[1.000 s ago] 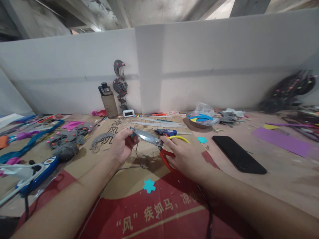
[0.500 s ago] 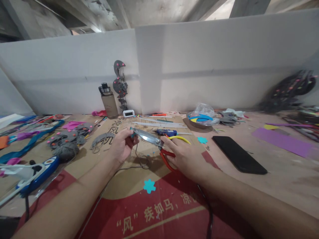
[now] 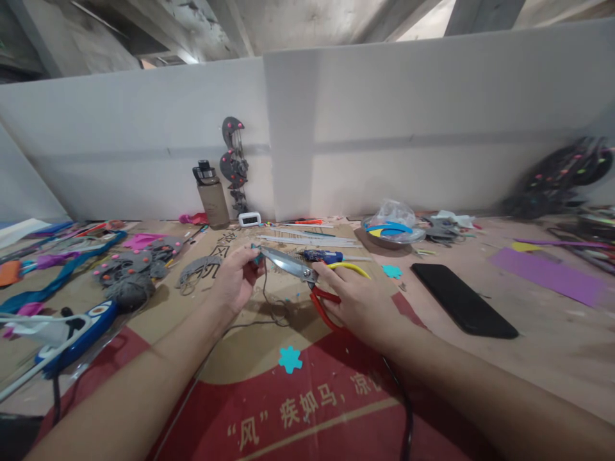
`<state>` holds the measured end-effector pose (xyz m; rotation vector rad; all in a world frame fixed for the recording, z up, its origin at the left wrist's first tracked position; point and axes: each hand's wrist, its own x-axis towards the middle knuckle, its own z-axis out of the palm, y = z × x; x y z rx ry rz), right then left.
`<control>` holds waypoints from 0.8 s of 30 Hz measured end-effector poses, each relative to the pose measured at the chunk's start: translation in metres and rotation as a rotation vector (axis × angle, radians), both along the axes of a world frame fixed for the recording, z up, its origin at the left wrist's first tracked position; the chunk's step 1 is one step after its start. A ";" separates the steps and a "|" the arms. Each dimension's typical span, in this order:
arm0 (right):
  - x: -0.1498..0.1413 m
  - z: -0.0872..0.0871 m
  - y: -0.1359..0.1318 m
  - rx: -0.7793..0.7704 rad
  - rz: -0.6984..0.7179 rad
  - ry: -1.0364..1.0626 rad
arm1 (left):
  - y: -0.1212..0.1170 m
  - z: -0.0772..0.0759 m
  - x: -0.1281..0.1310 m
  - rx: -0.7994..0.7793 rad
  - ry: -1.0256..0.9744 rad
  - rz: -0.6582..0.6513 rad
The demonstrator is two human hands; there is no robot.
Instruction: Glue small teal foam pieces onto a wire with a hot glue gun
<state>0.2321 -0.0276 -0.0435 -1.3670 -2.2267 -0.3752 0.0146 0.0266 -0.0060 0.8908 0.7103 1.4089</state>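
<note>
My right hand (image 3: 358,298) is closed round the handles of a pair of scissors (image 3: 288,264), one handle red and the other yellow. The blades point left, and their tips meet a small teal piece (image 3: 258,256) pinched in my left hand (image 3: 239,276). Fingers cover most of that piece, so its full shape is hidden. A grey cord (image 3: 267,294) hangs below my left hand and curls on the cardboard. On the cardboard's red part lies a turquoise flower-shaped cutout (image 3: 290,360); a second turquoise cutout (image 3: 392,271) is right of my right hand.
A black phone (image 3: 464,299) lies to the right, near a purple sheet (image 3: 548,274). Behind the hands are a bottle (image 3: 213,202), a small white clock (image 3: 249,219) and a bowl (image 3: 391,237). A ball of grey yarn (image 3: 134,289) and a blue power strip (image 3: 79,339) sit left.
The whole view has shifted slightly, so things sit a little further right. Both hands keep their hold, with the scissor tips still at the teal piece.
</note>
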 end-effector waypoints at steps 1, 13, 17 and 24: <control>0.000 0.001 0.000 0.004 -0.009 -0.014 | 0.000 0.000 0.000 -0.004 -0.002 0.005; -0.001 0.013 -0.004 0.061 -0.094 -0.144 | -0.002 0.003 -0.003 -0.055 0.055 -0.038; 0.000 0.012 -0.004 0.039 -0.092 -0.147 | 0.001 0.002 -0.006 -0.049 0.098 -0.035; 0.000 0.013 -0.005 0.056 -0.098 -0.146 | 0.005 0.000 -0.009 -0.040 0.164 -0.030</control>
